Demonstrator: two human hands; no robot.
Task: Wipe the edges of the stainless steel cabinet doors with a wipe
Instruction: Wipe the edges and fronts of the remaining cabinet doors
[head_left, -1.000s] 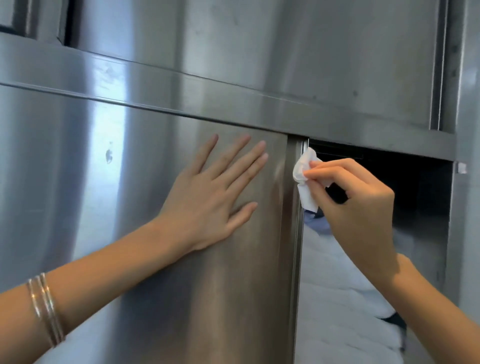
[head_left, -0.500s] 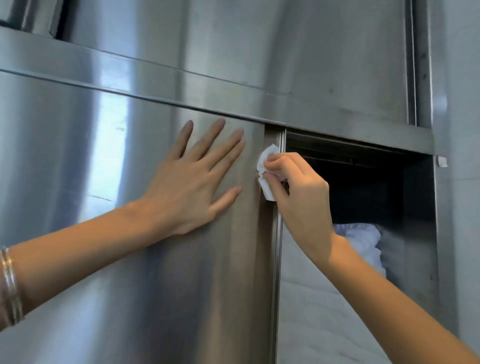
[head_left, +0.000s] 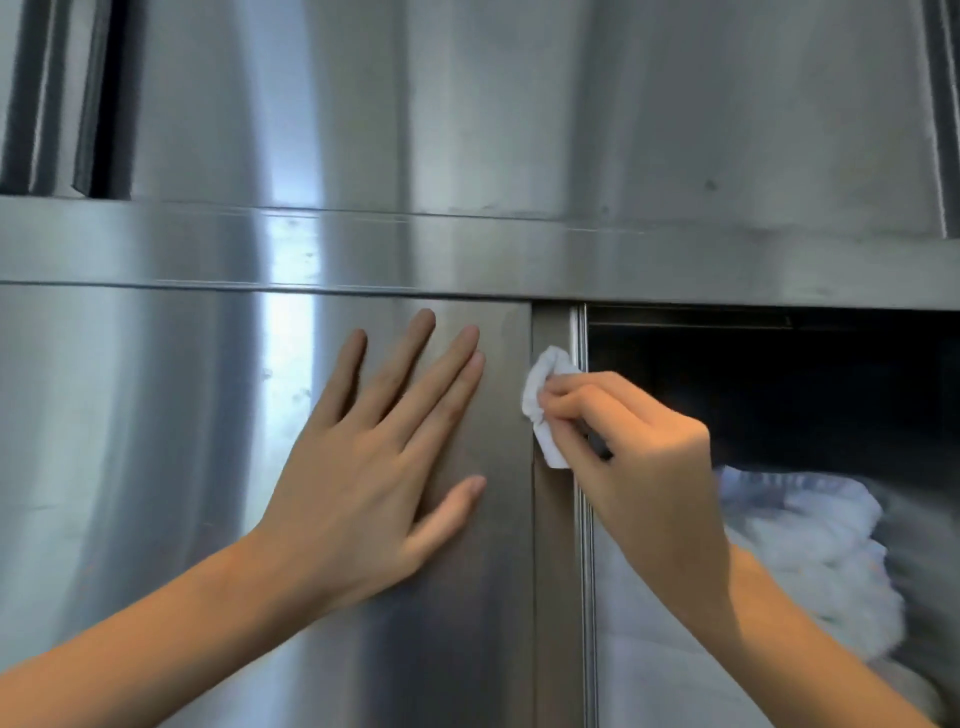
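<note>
Grip of the right hand (head_left: 644, 467) pinches the crumpled white wipe (head_left: 545, 405) against the cabinet door's vertical edge strip (head_left: 553, 545), just under the top rail (head_left: 467, 254). Most of that edge runs downward from the grip, so a downward stroke seems due. The left hand (head_left: 374, 467) presses flat, fingers straight, on the door face (head_left: 156, 441).

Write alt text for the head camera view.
A person's right hand pinches a crumpled white wipe against the vertical edge of a stainless steel cabinet door, near its top. The left hand lies flat on the door's face. The open cabinet beside it holds pale cloth.
</note>
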